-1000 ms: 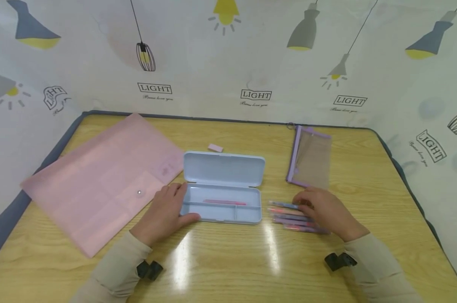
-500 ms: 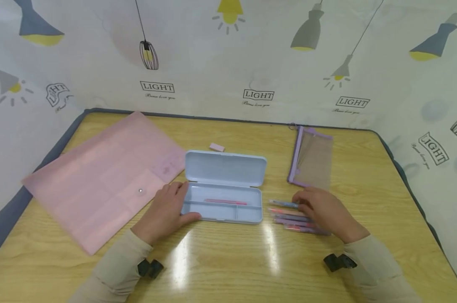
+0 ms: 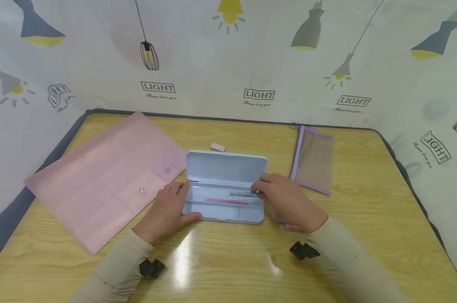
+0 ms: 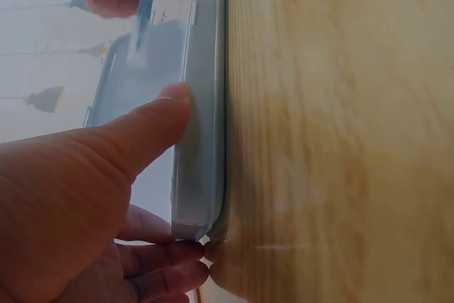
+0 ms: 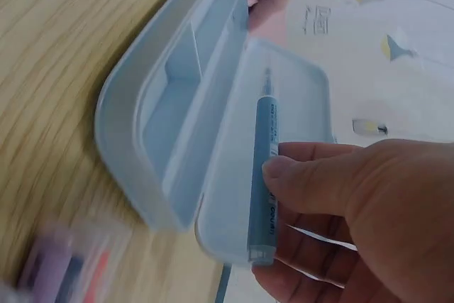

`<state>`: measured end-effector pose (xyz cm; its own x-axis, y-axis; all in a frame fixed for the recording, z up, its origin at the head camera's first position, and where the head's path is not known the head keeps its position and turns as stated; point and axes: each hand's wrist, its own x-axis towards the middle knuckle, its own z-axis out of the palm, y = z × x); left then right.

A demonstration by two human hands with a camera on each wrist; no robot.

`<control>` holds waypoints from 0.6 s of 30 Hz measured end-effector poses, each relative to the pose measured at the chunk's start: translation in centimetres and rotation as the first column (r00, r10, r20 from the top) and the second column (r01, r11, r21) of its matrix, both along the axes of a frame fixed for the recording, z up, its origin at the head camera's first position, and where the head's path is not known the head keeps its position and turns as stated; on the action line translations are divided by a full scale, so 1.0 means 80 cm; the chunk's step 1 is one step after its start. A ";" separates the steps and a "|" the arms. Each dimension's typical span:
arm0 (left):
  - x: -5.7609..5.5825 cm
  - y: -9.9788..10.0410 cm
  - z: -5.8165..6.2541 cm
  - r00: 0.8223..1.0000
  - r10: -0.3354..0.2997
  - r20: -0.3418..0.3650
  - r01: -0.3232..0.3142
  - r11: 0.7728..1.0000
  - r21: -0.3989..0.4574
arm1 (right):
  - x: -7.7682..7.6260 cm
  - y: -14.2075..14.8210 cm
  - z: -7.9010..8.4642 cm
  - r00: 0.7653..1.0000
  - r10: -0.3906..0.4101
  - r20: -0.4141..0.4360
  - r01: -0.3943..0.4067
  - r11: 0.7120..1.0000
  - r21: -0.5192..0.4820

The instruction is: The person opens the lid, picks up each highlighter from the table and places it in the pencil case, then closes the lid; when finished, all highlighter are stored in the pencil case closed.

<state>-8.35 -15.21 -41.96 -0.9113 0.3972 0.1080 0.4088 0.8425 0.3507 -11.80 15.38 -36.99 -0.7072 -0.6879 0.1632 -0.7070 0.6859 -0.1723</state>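
Observation:
A light blue pencil case [image 3: 224,168] lies on the table with its lid raised. My left hand [image 3: 165,213] holds its left end, the thumb on the front wall and the fingers round the end, as the left wrist view shows. Over the case's right side, my right hand [image 3: 289,203] pinches a blue pen [image 5: 264,175] with a clear tip end between thumb and fingers. A pink pen [image 3: 228,202] lies in the long rear compartment. Several more pens [image 5: 67,267] lie on the table right of the case, mostly hidden under the right hand in the head view.
A large pink folder [image 3: 107,176] with a snap button spreads over the left of the wooden table [image 3: 221,269]. A small pink eraser [image 3: 218,147] lies behind the case. At the back right is a mesh zip pouch [image 3: 314,162] with purple edging. Printed fabric [image 3: 213,54] walls the table in.
My right hand has lifted the blue pen from the row of pens and carried it left, over the pencil case. My left hand has stayed at the case's left end.

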 end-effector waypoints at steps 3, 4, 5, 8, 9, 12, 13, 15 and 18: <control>0.000 0.001 0.001 1.000 0.001 0.004 -0.001 1.000 0.000 | -0.005 -0.022 -0.004 1.000 0.014 0.007 -0.014 1.000 0.019; 0.000 0.001 0.000 1.000 0.001 0.003 -0.001 1.000 0.001 | -0.006 -0.028 -0.006 1.000 0.016 0.006 -0.016 0.999 0.027; 0.000 0.002 0.000 1.000 0.001 0.003 -0.001 1.000 0.001 | -0.008 -0.033 -0.008 1.000 0.018 0.003 -0.018 0.999 0.034; 0.000 0.002 -0.001 1.000 0.005 0.007 -0.005 1.000 0.001 | -0.011 -0.046 -0.015 0.999 0.035 -0.013 -0.034 0.998 0.056; 0.000 0.001 -0.001 1.000 0.006 0.006 -0.006 1.000 0.000 | -0.012 -0.049 -0.017 0.999 0.040 -0.018 -0.039 0.997 0.069; 0.000 0.001 -0.002 1.000 0.009 0.005 -0.009 1.000 -0.005 | -0.013 -0.056 -0.023 0.999 0.037 -0.003 -0.036 0.996 0.084; 0.000 0.001 -0.003 1.000 0.009 0.003 -0.009 1.000 -0.006 | -0.013 -0.058 -0.024 1.000 0.029 0.010 -0.029 0.996 0.087; 0.000 0.001 -0.003 1.000 0.008 -0.004 -0.008 1.000 -0.008 | -0.013 -0.059 -0.027 0.999 0.010 0.037 -0.013 0.996 0.089; 0.000 0.000 -0.004 1.000 0.005 -0.014 -0.005 1.000 -0.010 | -0.013 -0.060 -0.030 0.997 -0.023 0.068 0.017 0.996 0.085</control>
<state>-8.36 -15.20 -42.27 -0.9119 0.3936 0.1161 0.4089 0.8483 0.3364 -12.80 10.57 -39.43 -0.7286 -0.6827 0.0552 -0.6813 0.7141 -0.1608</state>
